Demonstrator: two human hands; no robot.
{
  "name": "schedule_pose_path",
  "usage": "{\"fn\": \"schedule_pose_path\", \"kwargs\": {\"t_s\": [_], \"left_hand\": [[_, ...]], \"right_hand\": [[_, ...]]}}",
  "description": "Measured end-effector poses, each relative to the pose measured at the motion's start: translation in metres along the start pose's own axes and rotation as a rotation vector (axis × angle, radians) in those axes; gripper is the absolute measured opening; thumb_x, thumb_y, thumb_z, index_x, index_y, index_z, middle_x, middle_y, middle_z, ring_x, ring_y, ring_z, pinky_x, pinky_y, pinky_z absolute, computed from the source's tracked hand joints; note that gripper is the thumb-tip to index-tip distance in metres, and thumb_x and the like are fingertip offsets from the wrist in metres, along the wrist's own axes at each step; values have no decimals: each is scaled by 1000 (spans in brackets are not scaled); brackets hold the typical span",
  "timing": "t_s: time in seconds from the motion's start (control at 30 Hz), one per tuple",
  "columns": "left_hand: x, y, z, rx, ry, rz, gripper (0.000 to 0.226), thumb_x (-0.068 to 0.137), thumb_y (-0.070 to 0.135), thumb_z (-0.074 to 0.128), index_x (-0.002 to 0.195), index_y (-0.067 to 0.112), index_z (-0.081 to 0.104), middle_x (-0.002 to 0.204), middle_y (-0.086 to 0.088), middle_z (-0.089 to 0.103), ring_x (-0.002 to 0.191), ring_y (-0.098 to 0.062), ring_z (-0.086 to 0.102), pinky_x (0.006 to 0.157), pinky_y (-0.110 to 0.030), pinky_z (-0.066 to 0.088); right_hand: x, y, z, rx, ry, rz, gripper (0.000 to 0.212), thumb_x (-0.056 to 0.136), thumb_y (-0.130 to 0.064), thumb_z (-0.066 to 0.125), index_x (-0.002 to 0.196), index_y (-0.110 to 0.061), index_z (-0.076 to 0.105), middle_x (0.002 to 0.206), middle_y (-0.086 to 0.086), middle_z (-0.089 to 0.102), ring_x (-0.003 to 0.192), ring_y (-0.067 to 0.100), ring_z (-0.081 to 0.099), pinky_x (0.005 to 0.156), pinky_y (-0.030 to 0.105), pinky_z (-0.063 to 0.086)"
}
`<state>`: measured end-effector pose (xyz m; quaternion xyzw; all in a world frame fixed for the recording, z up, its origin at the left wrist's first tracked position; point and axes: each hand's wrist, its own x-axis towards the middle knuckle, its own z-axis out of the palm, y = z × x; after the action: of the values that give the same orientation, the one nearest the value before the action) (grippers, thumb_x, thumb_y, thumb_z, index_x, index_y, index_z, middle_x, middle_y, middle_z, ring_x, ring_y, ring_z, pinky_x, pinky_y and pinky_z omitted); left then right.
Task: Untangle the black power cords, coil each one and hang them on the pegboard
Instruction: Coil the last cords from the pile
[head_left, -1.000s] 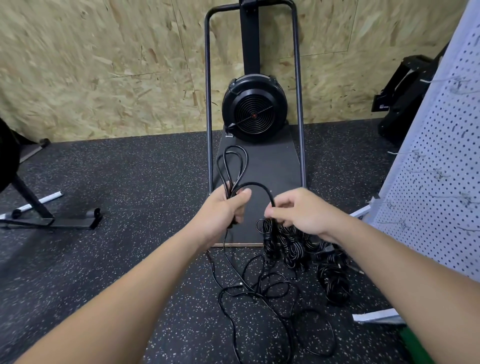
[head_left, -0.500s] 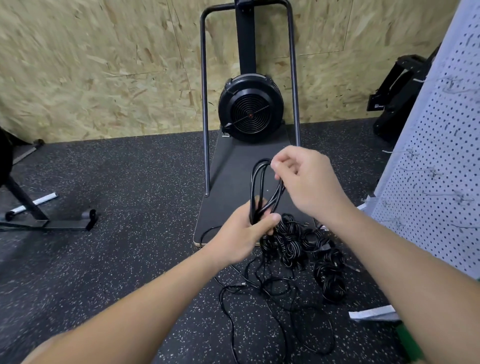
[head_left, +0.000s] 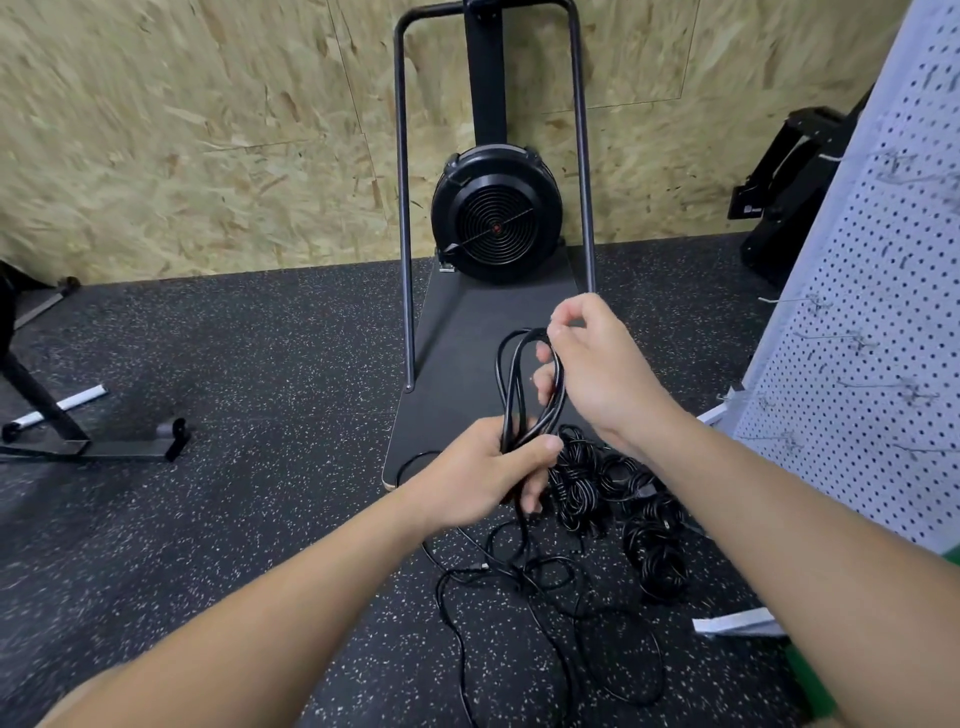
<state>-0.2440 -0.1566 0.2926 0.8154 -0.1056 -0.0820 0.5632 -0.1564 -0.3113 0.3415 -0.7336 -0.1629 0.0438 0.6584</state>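
The floor (head_left: 208, 519) is black rubber with pale specks, and behind it stands a rough chipboard wall (head_left: 182, 130). The left hand (head_left: 488, 473) grips the bottom of a half-made coil (head_left: 524, 384); the right hand (head_left: 597, 364) pinches its top loop. The cord looks light, smooth and springy, so I judge the crossing point the best hold. More cords (head_left: 623, 504) lie tangled on the floor near the white pegboard (head_left: 857, 364).

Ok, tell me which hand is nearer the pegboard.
Right. The right hand pinches the cord loops' top, closer to the pegboard; the left hand grips their base, farther left.
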Motion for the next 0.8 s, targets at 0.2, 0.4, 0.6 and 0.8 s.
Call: {"fn": "schedule_pose_path", "kwargs": {"t_s": [0.2, 0.4, 0.6, 0.8], "left_hand": [[-3, 6, 2, -153, -4, 11, 29, 116, 19, 57, 113, -10, 53, 89, -13, 65, 71, -28, 57, 63, -37, 50], [-1, 12, -14, -54, -68, 28, 38, 119, 25, 47, 86, 6, 49, 69, -9, 48, 62, -27, 50, 69, -36, 51], [7, 7, -19, -264, 209, 16, 25, 119, 23, 46, 105, 5, 57, 69, -4, 34, 59, -21, 35, 58, -33, 44], [22, 5, -31, -447, 427, 4, 26, 119, 24, 47, 102, 7, 57, 67, 1, 32, 59, -19, 33, 61, -35, 39]], "right_hand": [[10, -8, 5, 362, 10, 178, 14, 118, -19, 45, 111, -11, 54, 87, 8, 49, 55, 13, 28, 52, 31, 24], [10, -6, -2, 467, -39, 128, 20, 117, -9, 43, 123, -1, 61, 90, 10, 54, 62, 16, 46, 58, 30, 39], [9, 20, -8, 307, -127, 215, 28, 117, -24, 52, 135, -8, 66, 123, 14, 79, 113, 29, 78, 104, 48, 62], [-14, 63, 17, -269, -595, 352, 50, 85, -5, 80, 132, -16, 66, 120, 1, 80, 116, 18, 75, 115, 46, 53]]}}
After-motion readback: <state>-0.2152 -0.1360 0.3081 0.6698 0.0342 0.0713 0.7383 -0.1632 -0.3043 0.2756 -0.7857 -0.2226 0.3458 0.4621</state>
